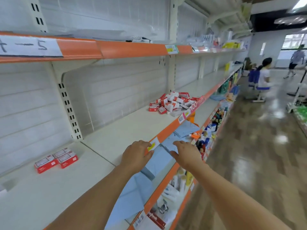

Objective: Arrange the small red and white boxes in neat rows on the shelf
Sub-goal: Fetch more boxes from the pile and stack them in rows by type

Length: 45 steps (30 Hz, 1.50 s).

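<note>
While both hands reach empty toward the frame's centre, the left hand (136, 154) and right hand (186, 154) hover with fingers loosely spread, holding nothing, at the orange front lip of the shelf (116, 135). The loose heap of red and white boxes (172, 103) lies right of centre, well apart from the three boxes already in a row (55, 159) at lower left. The sensible step, I judge, is to gather a few from the heap and butt them squarely against that row, labels up. The boxes look like light, crisp-edged card; the shelf is smooth painted metal, so they should slide easily.
</note>
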Motion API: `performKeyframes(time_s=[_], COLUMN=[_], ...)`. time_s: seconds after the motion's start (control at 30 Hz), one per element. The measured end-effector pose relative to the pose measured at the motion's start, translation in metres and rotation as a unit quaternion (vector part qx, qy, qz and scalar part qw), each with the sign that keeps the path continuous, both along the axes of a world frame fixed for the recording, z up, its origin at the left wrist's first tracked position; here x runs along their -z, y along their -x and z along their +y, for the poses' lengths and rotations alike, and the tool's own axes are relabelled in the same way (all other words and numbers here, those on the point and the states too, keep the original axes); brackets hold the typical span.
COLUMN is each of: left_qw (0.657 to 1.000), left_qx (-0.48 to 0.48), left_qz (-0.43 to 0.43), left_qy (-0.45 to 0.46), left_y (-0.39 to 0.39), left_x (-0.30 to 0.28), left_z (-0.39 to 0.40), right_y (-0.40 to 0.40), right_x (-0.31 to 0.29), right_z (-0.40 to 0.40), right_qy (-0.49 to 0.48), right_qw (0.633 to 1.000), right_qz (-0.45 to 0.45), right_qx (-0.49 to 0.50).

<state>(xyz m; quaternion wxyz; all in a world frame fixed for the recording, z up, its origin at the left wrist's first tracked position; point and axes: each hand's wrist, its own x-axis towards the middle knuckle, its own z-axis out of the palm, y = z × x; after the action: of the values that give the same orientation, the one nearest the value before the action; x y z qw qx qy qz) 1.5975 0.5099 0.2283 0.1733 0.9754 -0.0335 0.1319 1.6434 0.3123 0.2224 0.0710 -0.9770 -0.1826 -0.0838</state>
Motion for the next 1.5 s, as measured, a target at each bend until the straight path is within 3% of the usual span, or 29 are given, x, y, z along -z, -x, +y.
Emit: performKeyframes(time_s=[0.37,0.83,1.17,1.27,1.43,1.5], left_qw=[1.000,0.998,0.993,0.990,0.972,0.974], left_qx=[0.025,-0.006,-0.085,-0.091,-0.067,-0.078], left_qz=[-0.007,0.055,0.068,0.076,0.076,0.108], left_qy=[-0.008,0.004,0.050,0.082,0.211,0.182], left_y=[-0.155,-0.317,-0.389,-0.404,-0.413,-0.415], left_x=[0.005,0.006,0.012,0.011,0.012,0.014], left_z=[-0.024,-0.023,-0.039,-0.041,-0.045,-0.042], right_y=[-0.127,-0.293,-0.370,-0.383,-0.393,-0.395], right_x=[0.001,-0.011,-0.015,-0.011,-0.006,-0.005], right_z=[-0.040,-0.020,-0.008,-0.012,-0.016,-0.016], right_qy=[-0.011,-0.008,0.056,0.048,0.047,0.052], right_qw=[0.999,0.999,0.990,0.988,0.986,0.984], right_qz=[0.000,0.008,0.094,0.094,0.069,0.057], right_qx=[0.044,0.037,-0.085,-0.114,-0.148,-0.158])
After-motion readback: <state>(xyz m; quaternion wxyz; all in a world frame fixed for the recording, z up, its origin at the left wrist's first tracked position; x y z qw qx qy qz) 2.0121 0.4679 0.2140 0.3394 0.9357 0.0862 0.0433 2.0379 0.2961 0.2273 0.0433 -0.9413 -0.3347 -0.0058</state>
